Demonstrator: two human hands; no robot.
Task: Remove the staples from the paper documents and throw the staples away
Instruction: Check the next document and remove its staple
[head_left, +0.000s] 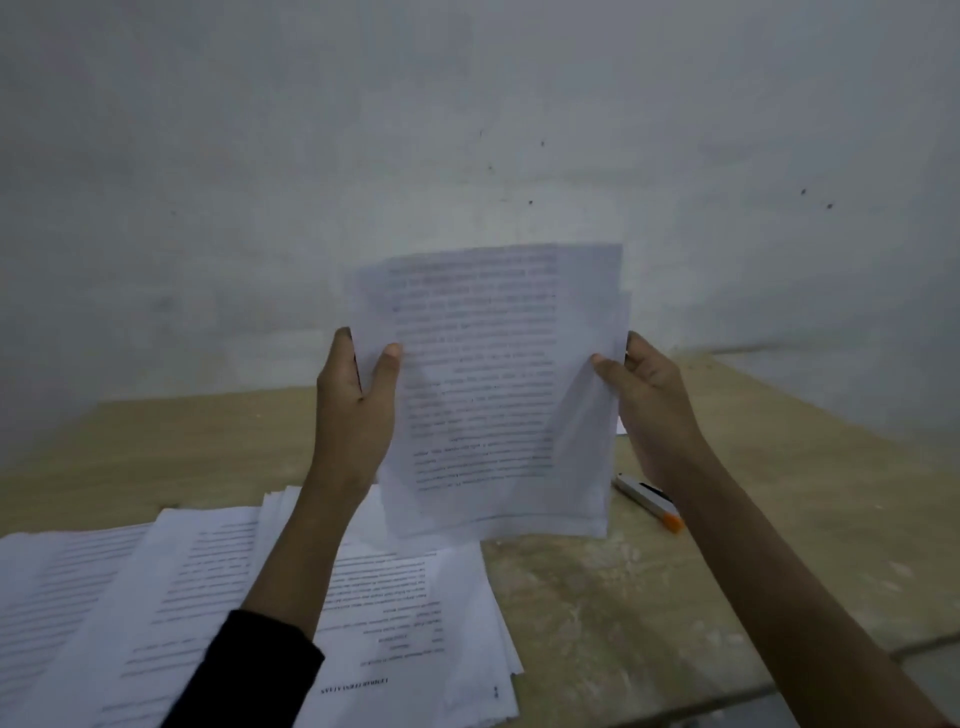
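Figure: We hold one document upright above the middle of the table. The left hand and right hand pinch its side edges, thumbs in front and fingers behind, probably to search it for a staple; none is visible. Other papers lie at the front-left edge, an orange-tipped tool toward the right.

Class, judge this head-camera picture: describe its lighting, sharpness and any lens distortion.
Head view: dim, flat, bluish light, no glare; the sheets held by the left hand and right hand are blurred, their print unreadable, with soft shadows across them; the pile of papers lower left is somewhat sharper; the far edge of the table looks bowed, likely wide-angle distortion.
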